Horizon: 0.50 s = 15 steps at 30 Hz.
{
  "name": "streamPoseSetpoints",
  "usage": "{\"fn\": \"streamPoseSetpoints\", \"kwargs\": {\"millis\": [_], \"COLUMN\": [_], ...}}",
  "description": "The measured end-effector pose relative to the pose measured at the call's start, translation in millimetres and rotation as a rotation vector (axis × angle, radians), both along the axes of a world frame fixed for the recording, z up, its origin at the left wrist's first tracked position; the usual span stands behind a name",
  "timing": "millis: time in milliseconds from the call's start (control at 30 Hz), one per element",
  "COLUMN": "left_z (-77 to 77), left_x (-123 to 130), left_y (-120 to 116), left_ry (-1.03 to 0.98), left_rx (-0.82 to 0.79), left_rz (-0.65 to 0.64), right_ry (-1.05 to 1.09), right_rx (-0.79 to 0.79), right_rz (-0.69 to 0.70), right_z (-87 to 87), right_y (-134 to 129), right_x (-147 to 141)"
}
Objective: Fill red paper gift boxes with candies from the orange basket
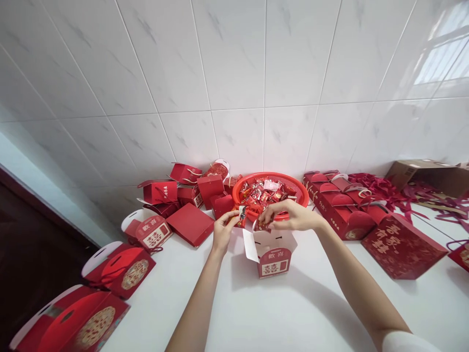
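On white desk (pixel 164 293), apparently filling box (pixel 273 268): pinching candy (pixel 242 216) with left hand (pixel 223 230), something red (pixel 262 226) with right hand (pixel 289 215). Probably calls for release past side flap (pixel 250 246).

One basket (pixel 238 190) stands at the worktop's (pixel 256 318) back edge, its wrapped sweets (pixel 262 193) too many to count. One open box (pixel 274 256) stands nearer. Three handled boxes (pixel 135 274) line the left edge. One cardboard carton (pixel 450 178) sits toward the back right corner; the heaped red boxes (pixel 211 190) overlap beyond counting.
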<state>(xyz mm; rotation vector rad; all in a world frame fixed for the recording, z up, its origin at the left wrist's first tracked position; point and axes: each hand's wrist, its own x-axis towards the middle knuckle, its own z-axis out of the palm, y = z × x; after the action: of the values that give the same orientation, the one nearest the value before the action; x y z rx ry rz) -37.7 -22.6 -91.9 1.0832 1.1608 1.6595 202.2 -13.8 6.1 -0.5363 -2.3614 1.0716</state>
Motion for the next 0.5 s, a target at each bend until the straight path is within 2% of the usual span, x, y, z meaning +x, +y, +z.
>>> {"fn": "streamPoseSetpoints", "kwargs": {"millis": [133, 233, 400, 500], "left_z": [0.4, 1.6, 3.5, 3.4], "left_x": [1, 2, 2, 1], "left_y": [-1, -2, -3, -2], "left_ry": [-0.01, -0.009, -0.004, -0.015], "left_rx": [0.004, 0.015, 0.009, -0.013], "left_rz": [-0.005, -0.024, -0.035, -0.021], "right_ry": [-0.249, -0.196, 0.031, 0.007], "right_rx": [0.097, 0.093, 0.076, 0.073], "right_rz": [0.042, 0.022, -0.219, -0.393], "right_z": [-2.7, -7.2, -13.9, -19.7], "right_y": [-12, -10, 13, 40], "right_x": [6, 9, 15, 17]}}
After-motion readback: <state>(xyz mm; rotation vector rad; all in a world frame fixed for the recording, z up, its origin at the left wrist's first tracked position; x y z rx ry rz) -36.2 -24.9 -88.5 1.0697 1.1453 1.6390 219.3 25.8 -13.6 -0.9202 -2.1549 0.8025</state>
